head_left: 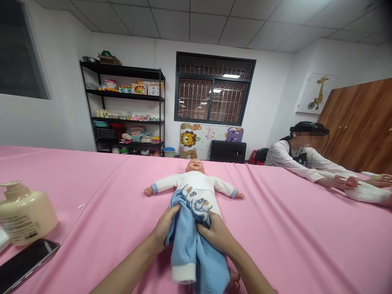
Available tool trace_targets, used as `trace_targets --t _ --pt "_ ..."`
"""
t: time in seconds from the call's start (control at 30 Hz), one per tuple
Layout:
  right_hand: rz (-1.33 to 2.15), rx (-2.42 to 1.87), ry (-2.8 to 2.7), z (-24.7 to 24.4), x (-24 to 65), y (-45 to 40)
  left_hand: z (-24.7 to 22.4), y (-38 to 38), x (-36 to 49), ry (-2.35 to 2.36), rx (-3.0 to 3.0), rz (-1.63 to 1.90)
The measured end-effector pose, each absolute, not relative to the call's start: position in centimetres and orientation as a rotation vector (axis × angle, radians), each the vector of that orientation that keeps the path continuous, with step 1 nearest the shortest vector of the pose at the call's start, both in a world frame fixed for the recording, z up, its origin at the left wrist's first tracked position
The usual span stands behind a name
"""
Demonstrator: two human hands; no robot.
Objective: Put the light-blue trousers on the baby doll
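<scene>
A baby doll (194, 179) in a white long-sleeved top with blue cuffs lies on its back, head away from me and arms spread. Over its lower body I hold a blue fleece baby garment (183, 241) bearing an embroidered animal face. One white-cuffed tube of the garment hangs towards me. My left hand (167, 224) grips the bunched cloth on the left, thumb on top. My right hand (216, 232) pinches it on the right, just below the embroidered face. A foot of the doll shows beside the garment's lower edge; its legs are mostly hidden.
Pink cloth (290, 237) covers the table. At left are a cream pump bottle (26, 212) and a phone (27, 265). Across the table at right, a person (294, 157) handles another doll (367, 191). Behind stand a loaded black shelf (128, 97) and a wooden cabinet (361, 122).
</scene>
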State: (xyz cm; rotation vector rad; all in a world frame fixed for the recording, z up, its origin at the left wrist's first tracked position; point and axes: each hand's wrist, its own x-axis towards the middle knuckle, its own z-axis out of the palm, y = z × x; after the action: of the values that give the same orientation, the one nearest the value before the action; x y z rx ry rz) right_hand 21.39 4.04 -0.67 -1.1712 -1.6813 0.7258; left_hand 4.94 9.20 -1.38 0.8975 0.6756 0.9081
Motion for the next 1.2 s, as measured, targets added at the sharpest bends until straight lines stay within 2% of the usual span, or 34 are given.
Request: trace_targets --t 0.13,0.33,0.57,0.67,0.8,0.87,0.97,1.03,1.2 --pt "0.82 -1.118 -1.644 -0.7 21.1 3.8 -2.3 10.5 4.8 0.762 1.015 1.062" --pt "0.501 -1.275 -1.428 -1.9 21.0 5.0 -3.7 11.9 5.2 0.842 1.151 1.09" --pt "0.468 -1.299 -1.341 -2.5 21.5 5.4 -3.8 13.0 4.3 0.878 1.697 1.209" --pt "0.534 -1.283 -1.253 -2.7 22.2 5.7 -3.4 13.7 2.5 1.169 1.906 1.187" --pt "0.841 -1.199 -1.007 -2.5 23.1 5.9 -2.1 13.9 1.0 1.561 1.863 1.292" --pt "0.99 -1.127 -0.882 -2.2 23.2 5.8 -1.2 13.0 1.2 1.612 1.965 1.193" --pt "1.097 -1.011 -0.827 -1.8 23.0 5.7 -0.2 10.9 2.5 1.487 2.112 0.803" --pt "1.124 -0.945 -0.868 -1.6 22.7 5.5 -0.3 9.8 3.3 1.418 2.127 0.662" --pt "1.198 -0.832 -1.01 -0.9 21.8 4.8 -1.9 9.6 3.8 1.073 1.907 0.702"
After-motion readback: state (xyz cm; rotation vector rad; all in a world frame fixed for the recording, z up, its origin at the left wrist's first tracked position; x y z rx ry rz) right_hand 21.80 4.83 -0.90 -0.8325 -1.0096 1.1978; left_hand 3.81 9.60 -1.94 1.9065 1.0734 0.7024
